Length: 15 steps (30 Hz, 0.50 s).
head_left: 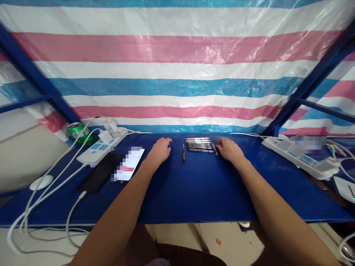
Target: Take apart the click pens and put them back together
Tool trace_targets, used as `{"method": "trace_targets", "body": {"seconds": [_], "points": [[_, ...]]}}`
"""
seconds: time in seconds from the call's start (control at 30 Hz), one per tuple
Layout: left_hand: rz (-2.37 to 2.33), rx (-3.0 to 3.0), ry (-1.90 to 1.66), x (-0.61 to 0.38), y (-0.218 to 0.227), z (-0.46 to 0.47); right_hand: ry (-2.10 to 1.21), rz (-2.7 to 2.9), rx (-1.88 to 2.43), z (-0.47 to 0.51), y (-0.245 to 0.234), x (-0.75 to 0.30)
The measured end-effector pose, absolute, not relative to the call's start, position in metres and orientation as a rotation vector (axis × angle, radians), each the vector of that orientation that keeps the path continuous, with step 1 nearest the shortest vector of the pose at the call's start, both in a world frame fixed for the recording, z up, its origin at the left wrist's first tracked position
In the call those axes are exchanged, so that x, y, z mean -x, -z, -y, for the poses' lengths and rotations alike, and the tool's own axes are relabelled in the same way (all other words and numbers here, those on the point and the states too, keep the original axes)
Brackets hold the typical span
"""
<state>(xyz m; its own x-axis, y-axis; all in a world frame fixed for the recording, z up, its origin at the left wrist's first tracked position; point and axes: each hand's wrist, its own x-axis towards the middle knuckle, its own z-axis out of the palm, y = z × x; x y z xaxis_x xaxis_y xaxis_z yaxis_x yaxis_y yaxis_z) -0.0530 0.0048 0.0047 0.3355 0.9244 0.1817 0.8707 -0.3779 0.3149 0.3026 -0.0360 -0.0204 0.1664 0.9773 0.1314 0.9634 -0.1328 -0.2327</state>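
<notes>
We saw two arms, both bare along the whole length in view. The left forearm was smooth in outline, broad toward the elbow and slimming evenly to the wrist; the right forearm had the same long taper. The left grip was a bare hand with a rounded back, and the right grip was likewise bare, its knuckles softly rounded. At the bottom edge we made out a small pale greyish patch, but could not tell whether it was clothing.
</notes>
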Motion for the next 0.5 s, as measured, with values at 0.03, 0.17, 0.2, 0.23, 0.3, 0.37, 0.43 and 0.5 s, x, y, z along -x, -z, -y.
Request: {"method": "trace_targets", "body": {"seconds": [0.03, 0.17, 0.2, 0.23, 0.3, 0.37, 0.43, 0.5], "points": [[-1.63, -2.43, -0.519, 0.052, -0.005, -0.004, -0.061, 1.872, 2.198, 0.036, 0.022, -0.303], [-1.699, -2.368, -0.493, 0.055, -0.01, -0.002, -0.002, 1.894, 2.216, 0.036, 0.026, -0.303], [-1.714, -2.335, -0.45, 0.057, -0.012, -0.002, 0.017, 1.896, 2.21, 0.037, 0.027, -0.303], [-1.708, -2.3, -0.408, 0.06, -0.013, -0.002, 0.033, 1.891, 2.198, 0.037, 0.027, -0.302], [-1.64, -2.25, -0.368, 0.063, -0.016, -0.002, 0.046, 1.855, 2.158, 0.038, 0.025, -0.3], [-1.537, -2.235, -0.377, 0.064, -0.019, -0.001, 0.036, 1.802, 2.093, 0.039, 0.023, -0.297], [-1.449, -2.237, -0.392, 0.062, -0.022, 0.001, 0.029, 1.769, 2.013, 0.04, 0.019, -0.292], [-1.386, -2.251, -0.374, 0.059, -0.026, 0.004, 0.036, 1.765, 1.925, 0.041, 0.015, -0.286]]}}
